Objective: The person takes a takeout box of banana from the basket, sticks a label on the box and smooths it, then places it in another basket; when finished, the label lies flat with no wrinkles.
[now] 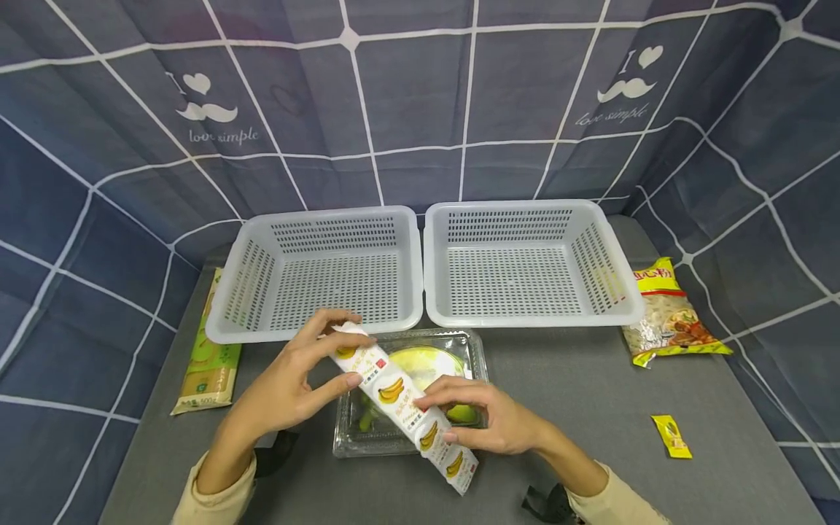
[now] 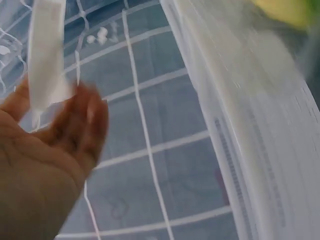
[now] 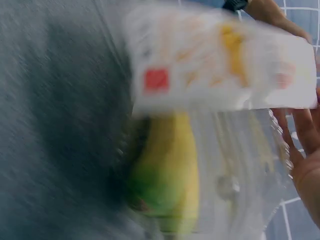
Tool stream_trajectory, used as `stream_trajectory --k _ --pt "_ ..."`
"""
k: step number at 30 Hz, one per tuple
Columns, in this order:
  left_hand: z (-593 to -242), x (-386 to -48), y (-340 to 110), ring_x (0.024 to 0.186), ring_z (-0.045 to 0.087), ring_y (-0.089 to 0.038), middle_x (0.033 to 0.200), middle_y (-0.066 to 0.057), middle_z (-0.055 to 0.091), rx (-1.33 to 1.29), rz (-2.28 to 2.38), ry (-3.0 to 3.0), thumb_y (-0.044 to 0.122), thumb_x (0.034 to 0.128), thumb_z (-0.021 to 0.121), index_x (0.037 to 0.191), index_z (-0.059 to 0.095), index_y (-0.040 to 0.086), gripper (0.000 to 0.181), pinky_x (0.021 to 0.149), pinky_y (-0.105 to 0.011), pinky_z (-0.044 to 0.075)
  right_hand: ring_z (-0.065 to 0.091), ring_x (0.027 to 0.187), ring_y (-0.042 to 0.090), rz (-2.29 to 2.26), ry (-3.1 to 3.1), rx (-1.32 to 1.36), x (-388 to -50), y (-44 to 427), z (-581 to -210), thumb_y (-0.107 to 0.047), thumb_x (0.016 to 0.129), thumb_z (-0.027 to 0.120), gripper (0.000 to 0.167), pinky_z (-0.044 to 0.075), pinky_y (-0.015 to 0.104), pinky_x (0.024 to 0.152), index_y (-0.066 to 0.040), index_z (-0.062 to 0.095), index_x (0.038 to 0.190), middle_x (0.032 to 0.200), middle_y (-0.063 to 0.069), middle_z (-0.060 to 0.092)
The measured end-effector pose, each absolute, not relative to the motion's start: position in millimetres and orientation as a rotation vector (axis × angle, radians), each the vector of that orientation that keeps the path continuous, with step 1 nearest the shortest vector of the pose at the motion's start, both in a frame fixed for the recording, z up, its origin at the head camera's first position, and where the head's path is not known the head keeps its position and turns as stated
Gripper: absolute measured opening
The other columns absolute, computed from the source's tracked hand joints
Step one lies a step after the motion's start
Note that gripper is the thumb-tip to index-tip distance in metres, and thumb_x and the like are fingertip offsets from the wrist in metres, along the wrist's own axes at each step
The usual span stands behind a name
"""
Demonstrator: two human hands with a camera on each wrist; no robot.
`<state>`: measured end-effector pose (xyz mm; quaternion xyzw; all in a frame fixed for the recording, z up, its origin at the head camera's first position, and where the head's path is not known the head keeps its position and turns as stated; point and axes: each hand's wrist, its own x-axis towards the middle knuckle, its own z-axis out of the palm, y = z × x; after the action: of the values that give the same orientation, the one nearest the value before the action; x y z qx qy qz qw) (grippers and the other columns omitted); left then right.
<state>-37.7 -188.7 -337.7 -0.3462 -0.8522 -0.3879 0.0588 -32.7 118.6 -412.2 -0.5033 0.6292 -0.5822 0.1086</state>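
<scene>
A long white packet printed with bananas (image 1: 394, 394) slants across a clear lidded plastic box (image 1: 474, 350). At its upper end, the left hand (image 1: 295, 375) holds it between thumb and fingers. Nearer the lower end, the right hand (image 1: 488, 415) pinches it. Something yellow and green, perhaps fruit (image 3: 167, 175), shows inside the box. In the left wrist view the white packet (image 2: 46, 55) is blurred beside the left hand (image 2: 50, 155). The right wrist view is blurred too, with the printed packet (image 3: 200, 65) above the box.
Two white perforated baskets, a left one (image 1: 315, 332) and a right one (image 1: 534, 319), stand side by side behind the box. A green and tan packet (image 1: 208, 364) lies far left. On the right are a yellow-edged food bag (image 1: 672, 313) and a small yellow sachet (image 1: 672, 436).
</scene>
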Motion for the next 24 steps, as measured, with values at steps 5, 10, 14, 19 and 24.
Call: stream_trajectory --k 5,10,14,19,24 --pt "-343.9 -39.3 -194.3 0.142 0.024 -0.033 0.157 -0.009 0.028 -0.852 -0.996 -2.708 0.022 0.0862 0.076 0.136 0.057 0.022 0.054 0.102 -0.067 0.03 0.059 0.098 0.014 -1.956 1.973 -1.206 -41.6 118.2 -400.7 0.013 0.085 0.063 0.046 0.056 0.029 0.082 0.008 0.055 0.13 0.124 0.024 0.055" --pt "-346.3 -42.2 -187.2 0.139 0.03 -0.032 0.154 -0.006 0.036 -0.967 -1.019 -2.686 0.025 0.0893 0.072 0.132 0.06 0.022 0.045 0.103 -0.065 0.03 0.059 0.09 0.015 -2.067 2.015 -1.038 -55.2 114.8 -391.1 0.013 0.087 0.062 0.044 0.056 0.027 0.076 0.012 0.053 0.13 0.123 0.026 0.054" --pt "-345.8 -43.1 -178.7 0.139 0.032 -0.029 0.152 -0.004 0.039 -1.014 -1.034 -2.685 0.026 0.0899 0.071 0.131 0.06 0.024 0.043 0.106 -0.062 0.031 0.057 0.087 0.014 -2.076 2.046 -0.957 -63.9 112.2 -388.8 0.013 0.087 0.061 0.047 0.055 0.025 0.074 0.01 0.052 0.133 0.128 0.026 0.052" --pt "-345.2 -41.7 -168.6 0.139 0.035 -0.022 0.149 0.0 0.043 -1.096 -1.092 -2.669 0.024 0.0887 0.072 0.131 0.06 0.026 0.044 0.109 -0.056 0.032 0.055 0.087 0.011 -2.073 2.031 -0.905 -70.1 108.9 -389.2 0.016 0.088 0.058 0.053 0.054 0.024 0.076 0.007 0.048 0.139 0.13 0.024 0.049" --pt "-344.4 -42.9 -158.3 0.137 0.038 -0.02 0.148 0.001 0.046 -1.178 -1.109 -2.62 0.026 0.0887 0.072 0.13 0.062 0.026 0.042 0.11 -0.051 0.031 0.055 0.092 0.01 -2.062 2.037 -0.867 -72.2 105.8 -386.4 0.014 0.089 0.058 0.054 0.055 0.023 0.081 0.005 0.047 0.141 0.127 0.022 0.051"
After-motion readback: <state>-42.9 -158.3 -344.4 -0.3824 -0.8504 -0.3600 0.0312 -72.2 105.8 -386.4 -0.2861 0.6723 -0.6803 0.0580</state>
